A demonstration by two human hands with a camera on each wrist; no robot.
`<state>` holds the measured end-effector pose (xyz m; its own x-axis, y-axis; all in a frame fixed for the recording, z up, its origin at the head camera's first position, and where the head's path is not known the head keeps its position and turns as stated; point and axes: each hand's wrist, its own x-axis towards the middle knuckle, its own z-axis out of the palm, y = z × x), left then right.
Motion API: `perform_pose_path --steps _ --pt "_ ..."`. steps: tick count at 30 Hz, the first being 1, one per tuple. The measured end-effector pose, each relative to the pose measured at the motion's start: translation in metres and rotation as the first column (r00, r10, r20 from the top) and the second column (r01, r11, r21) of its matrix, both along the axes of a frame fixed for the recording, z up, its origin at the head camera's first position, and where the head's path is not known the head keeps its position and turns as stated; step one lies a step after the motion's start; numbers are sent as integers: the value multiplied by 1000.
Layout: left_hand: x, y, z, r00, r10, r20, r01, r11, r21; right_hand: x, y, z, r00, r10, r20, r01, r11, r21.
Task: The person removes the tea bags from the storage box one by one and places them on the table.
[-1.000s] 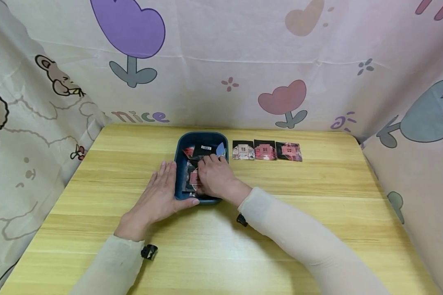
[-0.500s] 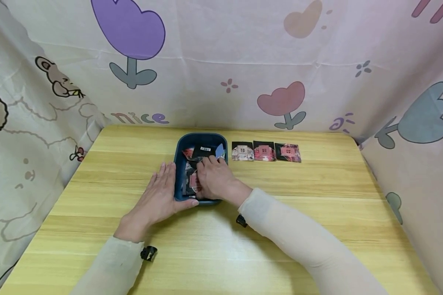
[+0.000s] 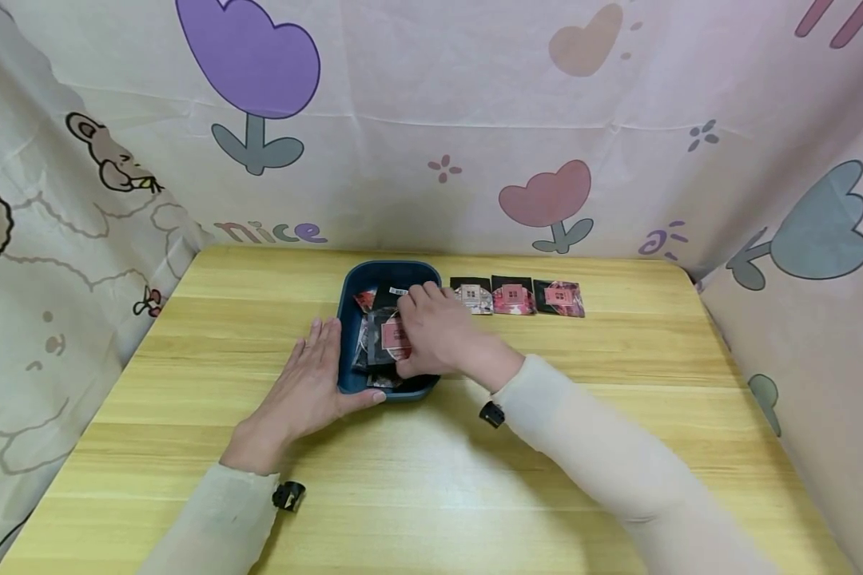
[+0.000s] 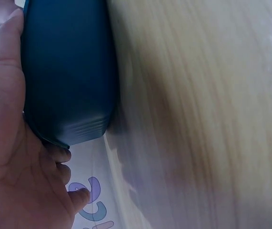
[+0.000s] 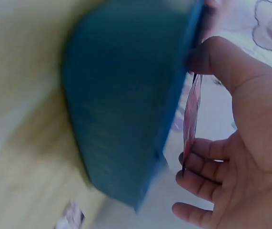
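A dark blue plastic bin [image 3: 345,351] holds several small black packets with printed fronts. My left hand [image 3: 302,383] lies along the bin's left wall with straight fingers, its thumb at the near rim. In the left wrist view the palm [image 4: 12,143] is against the rim. My right hand [image 3: 439,331] pinches a black sachet [image 3: 384,339] with a pink label, over the bin's right side. Seen from the right wrist, that sachet [image 5: 191,117] is edge-on between thumb and fingertips, at the height of the rim.
Right of the bin, three flat sachets lie in a row: a white-labelled one [image 3: 472,295], a pink one [image 3: 513,295] and another [image 3: 559,297]. Inside the bin a black packet with a barcode [image 3: 395,292] lies at the back. A printed curtain [image 3: 403,160] hangs behind the wooden table [image 3: 417,495].
My right hand has risen from inside the bin and shifted right, bringing the pink-labelled sachet up with it. My left hand stays at the bin's side.
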<state>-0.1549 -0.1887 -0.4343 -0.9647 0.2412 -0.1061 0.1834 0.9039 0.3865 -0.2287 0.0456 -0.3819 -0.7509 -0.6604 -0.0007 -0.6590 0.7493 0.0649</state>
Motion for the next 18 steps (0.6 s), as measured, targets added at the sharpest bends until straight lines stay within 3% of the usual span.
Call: perform_pose_path --steps 9,18 --pt "-1 1 1 1000 19 14 -19 1000 11 -8 44 19 1000 -9 -3 9 999 -51" --pt "-1 2 2 1000 21 16 -21 1000 5 -14 95 22 999 -33 1 33 991 -127"
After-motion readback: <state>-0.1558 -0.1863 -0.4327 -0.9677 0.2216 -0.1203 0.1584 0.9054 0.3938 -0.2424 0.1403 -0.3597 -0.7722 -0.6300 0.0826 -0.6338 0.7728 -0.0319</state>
